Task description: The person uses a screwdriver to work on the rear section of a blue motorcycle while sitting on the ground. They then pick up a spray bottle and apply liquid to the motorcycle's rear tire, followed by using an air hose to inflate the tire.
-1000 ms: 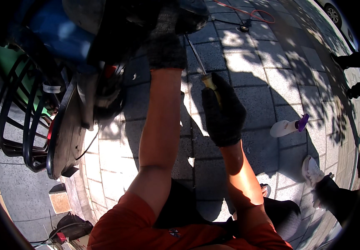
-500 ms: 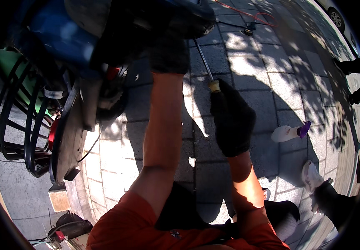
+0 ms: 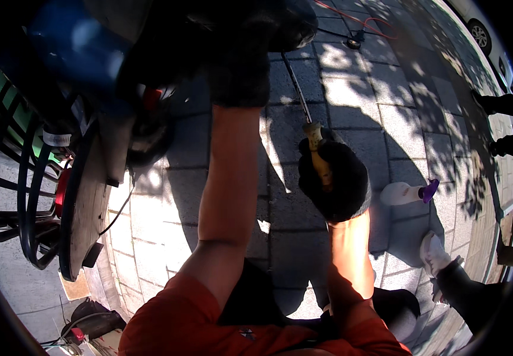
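Observation:
My right hand (image 3: 346,183), in a black glove, is closed around the yellow handle of a screwdriver (image 3: 317,155). The long metal shaft points up and slightly left. Its tip ends at the dark, rounded underside of a blue-and-black machine (image 3: 75,50), perhaps a scooter; the contact itself is lost in shadow. My left hand (image 3: 240,80), also black-gloved, reaches up against that dark part, left of the shaft. Deep shadow hides its fingers, so I cannot make out whether it grips anything.
A black barred basket (image 3: 28,196) and a flat board (image 3: 87,199) stand at left. On the paving lies a white bottle with a purple top (image 3: 400,193). A red cable (image 3: 381,28) lies far off. Another person's white shoe (image 3: 434,254) is at right.
My right hand has turned around the screwdriver and come slightly nearer, so more of the yellow handle shows. The left hand stays at the dark part. The view has shifted a little.

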A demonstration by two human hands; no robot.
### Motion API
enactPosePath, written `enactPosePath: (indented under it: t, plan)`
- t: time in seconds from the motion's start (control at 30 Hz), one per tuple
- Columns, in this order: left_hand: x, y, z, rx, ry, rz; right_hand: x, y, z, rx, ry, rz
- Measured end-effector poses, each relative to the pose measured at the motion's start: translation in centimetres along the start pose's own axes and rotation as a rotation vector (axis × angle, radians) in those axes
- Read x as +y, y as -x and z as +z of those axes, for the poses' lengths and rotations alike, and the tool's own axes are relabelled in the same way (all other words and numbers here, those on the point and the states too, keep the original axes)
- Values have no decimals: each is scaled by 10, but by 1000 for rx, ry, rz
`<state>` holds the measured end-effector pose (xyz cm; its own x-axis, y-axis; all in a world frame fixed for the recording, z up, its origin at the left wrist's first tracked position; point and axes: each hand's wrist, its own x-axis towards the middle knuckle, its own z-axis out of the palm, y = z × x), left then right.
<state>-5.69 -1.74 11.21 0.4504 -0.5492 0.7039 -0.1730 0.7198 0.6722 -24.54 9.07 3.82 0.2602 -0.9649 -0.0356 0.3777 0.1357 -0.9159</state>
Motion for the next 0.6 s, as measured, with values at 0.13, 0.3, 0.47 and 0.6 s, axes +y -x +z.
enactPosePath:
  t: [0.13, 0.3, 0.47, 0.6]
  plan:
    - [-4, 2, 2, 9, 28, -15, -24, 12, 17, 94, 163, -22]
    - [-1, 3, -2, 8, 34, -24, -18, 10, 28, 248, 749, -551]
    - [-2, 0, 3, -3, 70, -36, -25, 7, 27, 263, 918, -741]
    - [-1, -4, -2, 1, 74, -37, -25, 10, 27, 222, 928, -741]
